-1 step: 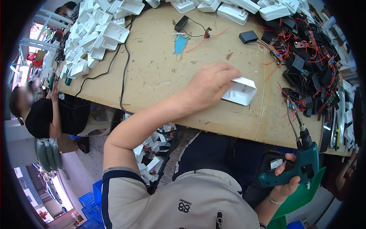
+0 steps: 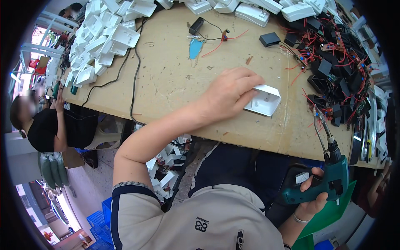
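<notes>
Pinching the white casing (image 2: 270, 102) in my left hand (image 2: 229, 92), I should hold it steady; right of it, my right hand (image 2: 313, 200) wraps a green pistol-grip tool (image 2: 338, 175).

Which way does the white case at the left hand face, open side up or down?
Up: the white case shows its inner floor and walls past the left hand.
</notes>
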Demonstrator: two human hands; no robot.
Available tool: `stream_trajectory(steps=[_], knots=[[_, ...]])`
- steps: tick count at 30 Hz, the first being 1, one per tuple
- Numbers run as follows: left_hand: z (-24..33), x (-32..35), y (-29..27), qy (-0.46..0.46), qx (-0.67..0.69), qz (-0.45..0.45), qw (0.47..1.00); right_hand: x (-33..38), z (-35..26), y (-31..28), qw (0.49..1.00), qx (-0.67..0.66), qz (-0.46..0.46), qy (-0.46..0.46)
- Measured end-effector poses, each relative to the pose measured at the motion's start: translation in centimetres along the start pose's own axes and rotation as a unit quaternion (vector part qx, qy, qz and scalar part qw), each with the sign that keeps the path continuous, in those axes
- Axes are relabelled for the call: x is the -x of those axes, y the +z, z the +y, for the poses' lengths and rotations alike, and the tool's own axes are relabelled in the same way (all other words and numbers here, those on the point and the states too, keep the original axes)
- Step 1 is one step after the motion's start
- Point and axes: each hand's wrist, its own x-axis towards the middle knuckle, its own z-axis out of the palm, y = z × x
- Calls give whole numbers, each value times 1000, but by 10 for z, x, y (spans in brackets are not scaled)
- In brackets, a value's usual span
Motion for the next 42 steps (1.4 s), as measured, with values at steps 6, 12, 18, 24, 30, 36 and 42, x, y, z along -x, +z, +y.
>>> stream_trajectory(steps=[6,12,18,24,30,36,42], knots=[[-22,-14,-25,62,-84,32,994,10,-4,-4,1000,-3,17,-3],[-71,-80,-50,344,-413,56,841,7,-4,-5,1000,2,17,16],[-89,-79,-38,137,-406,-189,884,3,-4,-2,1000,16,15,2],[-90,-79,-37,46,-278,-230,932,0,-4,1,997,5,80,3],[-76,-37,-62,1,-18,30,999,-2,1,0,997,-74,6,23],[-73,-8,-114,-19,70,166,983,-20,14,22,971,-227,-34,59],[-36,3,-112,-54,294,277,913,-53,35,73,936,-338,-43,93]])
